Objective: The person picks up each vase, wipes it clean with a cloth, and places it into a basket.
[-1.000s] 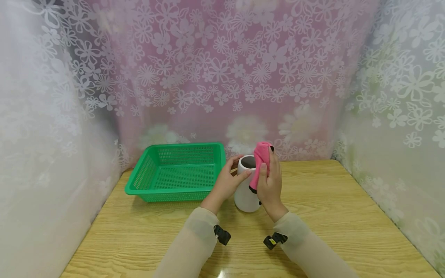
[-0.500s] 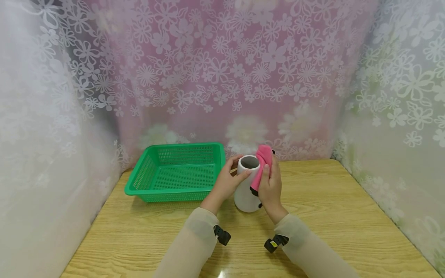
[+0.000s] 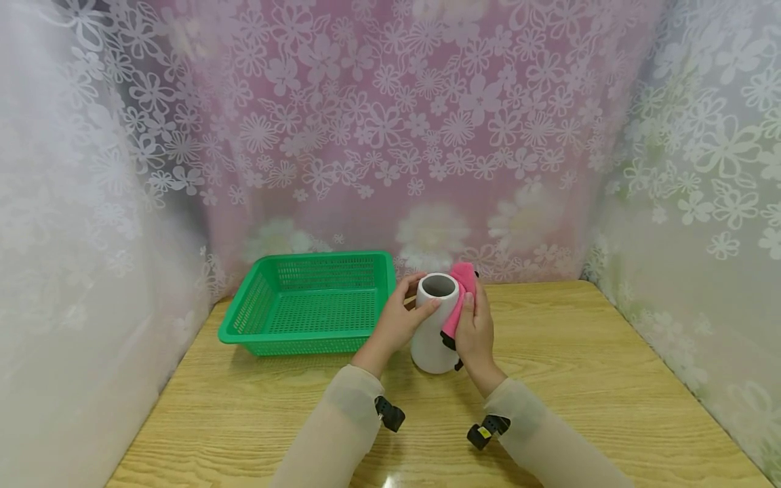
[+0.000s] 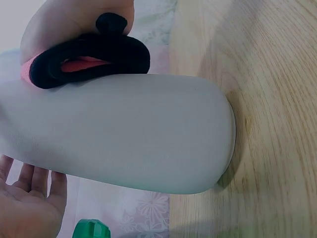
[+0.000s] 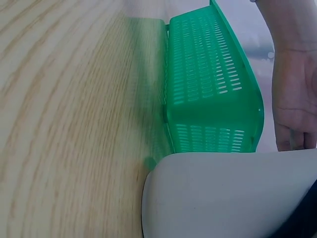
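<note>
A tall white vase [image 3: 430, 342], with a round dark opening at its top, stands upright on the table. My left hand [image 3: 396, 321] holds it near the rim from the left, thumb in front and fingers behind. In my right hand [image 3: 478, 332] is a folded pink cloth [image 3: 454, 317] with black edging, pressed to the vase's right side. The left wrist view shows the cloth's black border [image 4: 124, 53] lying against the vase wall [image 4: 133, 129]. Fingertips of the left hand [image 4: 34, 201] touch the opposite side there. The right fingers are partly hidden behind the cloth.
A green perforated plastic basket [image 3: 305, 343] stands on the wooden table [image 3: 586, 379], just left of the vase and behind the left hand. Flowered curtains [image 3: 403, 149] hang at the back and both sides of the table.
My right hand and the pink cloth have slid slightly downward along the vase's right side, uncovering more of its opening. The left hand, vase and basket stay in place.
</note>
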`<action>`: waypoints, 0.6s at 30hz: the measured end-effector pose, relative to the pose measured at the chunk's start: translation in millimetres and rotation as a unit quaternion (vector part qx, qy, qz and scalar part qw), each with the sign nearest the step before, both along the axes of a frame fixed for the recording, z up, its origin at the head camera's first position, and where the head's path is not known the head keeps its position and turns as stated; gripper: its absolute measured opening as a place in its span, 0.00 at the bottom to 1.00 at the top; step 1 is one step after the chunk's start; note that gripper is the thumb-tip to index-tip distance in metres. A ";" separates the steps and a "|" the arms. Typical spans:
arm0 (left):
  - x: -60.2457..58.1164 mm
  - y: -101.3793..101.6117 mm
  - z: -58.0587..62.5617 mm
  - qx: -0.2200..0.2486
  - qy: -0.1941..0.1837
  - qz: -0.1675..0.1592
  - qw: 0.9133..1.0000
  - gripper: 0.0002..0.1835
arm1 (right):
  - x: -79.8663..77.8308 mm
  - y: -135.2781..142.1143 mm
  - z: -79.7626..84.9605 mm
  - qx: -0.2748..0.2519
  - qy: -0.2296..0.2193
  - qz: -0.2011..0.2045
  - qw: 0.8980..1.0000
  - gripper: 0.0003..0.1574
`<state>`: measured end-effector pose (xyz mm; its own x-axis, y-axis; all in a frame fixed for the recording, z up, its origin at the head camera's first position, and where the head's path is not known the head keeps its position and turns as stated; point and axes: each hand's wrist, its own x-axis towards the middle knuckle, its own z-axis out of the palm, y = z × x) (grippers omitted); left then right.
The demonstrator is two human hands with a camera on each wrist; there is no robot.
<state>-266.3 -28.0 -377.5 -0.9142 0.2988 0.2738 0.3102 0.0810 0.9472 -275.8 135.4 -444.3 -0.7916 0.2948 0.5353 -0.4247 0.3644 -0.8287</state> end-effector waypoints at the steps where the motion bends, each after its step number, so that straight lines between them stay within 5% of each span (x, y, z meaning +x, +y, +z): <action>1: 0.2 -0.1 0.2 -0.001 0.000 0.000 1.000 0.33 | 0.3 0.3 0.3 0.001 -0.006 0.000 1.000 0.28; 9: 1.9 -0.2 1.2 -0.010 -0.003 0.000 1.000 0.35 | 5.0 4.4 -2.6 0.010 -0.092 0.003 0.996 0.32; 18: 0.5 0.5 -0.4 -0.009 -0.003 0.002 1.000 0.34 | 4.8 6.4 -7.1 0.004 -0.134 0.017 0.991 0.33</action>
